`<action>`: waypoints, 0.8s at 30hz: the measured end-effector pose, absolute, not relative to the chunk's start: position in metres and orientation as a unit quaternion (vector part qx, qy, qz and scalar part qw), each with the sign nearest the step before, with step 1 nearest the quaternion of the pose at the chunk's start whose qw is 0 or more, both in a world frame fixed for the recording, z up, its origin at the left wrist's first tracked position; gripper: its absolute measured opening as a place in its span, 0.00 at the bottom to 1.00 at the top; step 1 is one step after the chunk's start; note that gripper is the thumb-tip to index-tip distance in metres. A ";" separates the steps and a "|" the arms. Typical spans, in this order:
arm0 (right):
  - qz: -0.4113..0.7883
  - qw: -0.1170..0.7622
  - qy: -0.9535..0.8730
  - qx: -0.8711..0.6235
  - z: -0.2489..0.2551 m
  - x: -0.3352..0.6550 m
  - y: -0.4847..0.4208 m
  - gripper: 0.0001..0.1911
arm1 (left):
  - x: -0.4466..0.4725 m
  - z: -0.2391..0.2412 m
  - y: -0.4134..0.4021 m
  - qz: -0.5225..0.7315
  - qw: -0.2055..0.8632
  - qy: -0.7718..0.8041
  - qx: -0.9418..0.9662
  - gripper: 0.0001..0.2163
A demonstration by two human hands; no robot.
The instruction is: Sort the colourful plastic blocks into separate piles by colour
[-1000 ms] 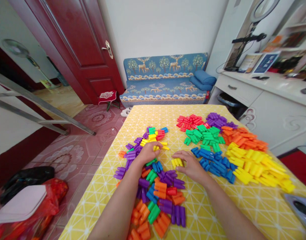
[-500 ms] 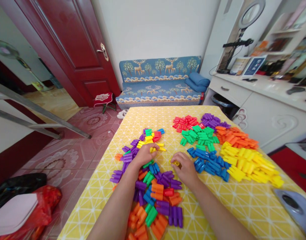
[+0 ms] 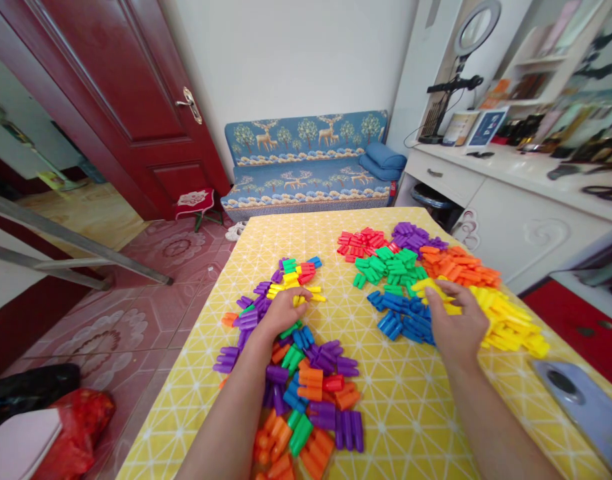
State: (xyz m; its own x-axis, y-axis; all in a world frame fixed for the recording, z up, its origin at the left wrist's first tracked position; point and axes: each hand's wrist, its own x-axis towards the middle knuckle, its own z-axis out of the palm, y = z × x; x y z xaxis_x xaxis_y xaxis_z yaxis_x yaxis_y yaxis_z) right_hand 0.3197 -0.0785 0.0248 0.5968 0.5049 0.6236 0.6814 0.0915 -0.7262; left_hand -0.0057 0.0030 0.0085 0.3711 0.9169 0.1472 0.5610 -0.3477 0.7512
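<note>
My left hand point(image 3: 282, 312) rests on a mixed heap of coloured plastic blocks point(image 3: 306, 373) at the left of the yellow table point(image 3: 411, 393), its fingers curled round a yellow block point(image 3: 300, 299). My right hand point(image 3: 456, 320) lies over the sorted yellow pile point(image 3: 511, 323), fingers bent down onto the blocks; what it holds, if anything, is hidden. Beside it lie sorted piles of blue point(image 3: 403, 317), green point(image 3: 386, 267), red point(image 3: 359, 241), purple point(image 3: 413, 235) and orange point(image 3: 459, 267) blocks.
A grey-lilac object point(image 3: 581, 400) lies at the table's right edge. Beyond the table stand a blue patterned sofa point(image 3: 309, 163), a dark red door point(image 3: 111, 100) and a white cabinet point(image 3: 516, 213) on the right. Bags point(image 3: 41, 427) sit on the floor at the left.
My right hand has lifted a yellow block from the table's middle and carried it right onto the yellow pile. My left hand stays on the mixed heap.
</note>
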 end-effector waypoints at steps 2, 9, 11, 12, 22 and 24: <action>-0.127 0.597 -0.375 -0.697 0.025 0.356 -0.082 0.17 | -0.006 0.007 0.004 0.289 0.307 0.482 0.768 0.13; -0.184 0.495 -0.344 -0.777 0.009 0.397 -0.090 0.15 | -0.006 0.008 0.003 0.295 0.304 0.480 0.768 0.13; -0.194 0.498 -0.343 -0.773 0.006 0.395 -0.088 0.14 | -0.006 0.009 0.003 0.298 0.304 0.480 0.767 0.12; -0.199 0.503 -0.344 -0.768 0.005 0.395 -0.087 0.13 | -0.006 0.009 0.003 0.298 0.304 0.481 0.767 0.12; -0.194 0.595 -0.485 -0.611 0.017 0.337 -0.079 0.07 | -0.004 0.013 0.001 0.293 0.304 0.488 0.764 0.12; -0.085 0.586 -0.582 -0.558 0.020 0.296 -0.078 0.07 | -0.004 0.014 0.000 0.287 0.299 0.493 0.765 0.12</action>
